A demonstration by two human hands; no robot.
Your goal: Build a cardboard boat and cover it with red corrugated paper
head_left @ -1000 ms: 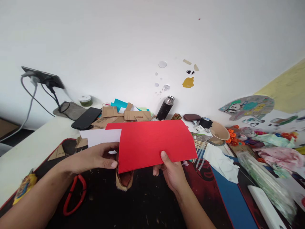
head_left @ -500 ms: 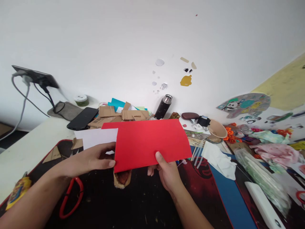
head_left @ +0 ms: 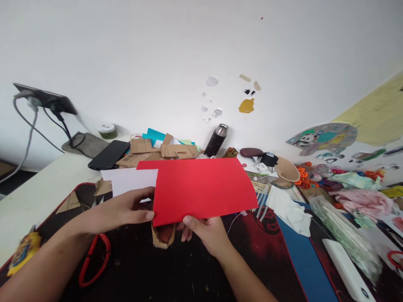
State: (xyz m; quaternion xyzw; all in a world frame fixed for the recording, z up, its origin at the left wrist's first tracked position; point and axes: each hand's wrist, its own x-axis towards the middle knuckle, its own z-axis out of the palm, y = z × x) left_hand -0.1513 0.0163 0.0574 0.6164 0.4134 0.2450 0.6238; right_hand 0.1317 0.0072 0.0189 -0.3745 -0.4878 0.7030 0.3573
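The left hand (head_left: 126,209), thumb and forefinger parted, partly covers a white paper sheet (head_left: 134,180); its grip is unclear. Over the black mat (head_left: 138,268), a broad red ribbed sheet (head_left: 204,184) hides most of a hollow brown cardboard piece (head_left: 161,243); the right hand (head_left: 210,235) pinches the red sheet's near edge, fingers partly concealed.

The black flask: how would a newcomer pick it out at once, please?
Start at the white wall. Near its foot, beyond the red corrugated sheet, right of the cardboard pieces, is the black flask, set apart by its silvery top.
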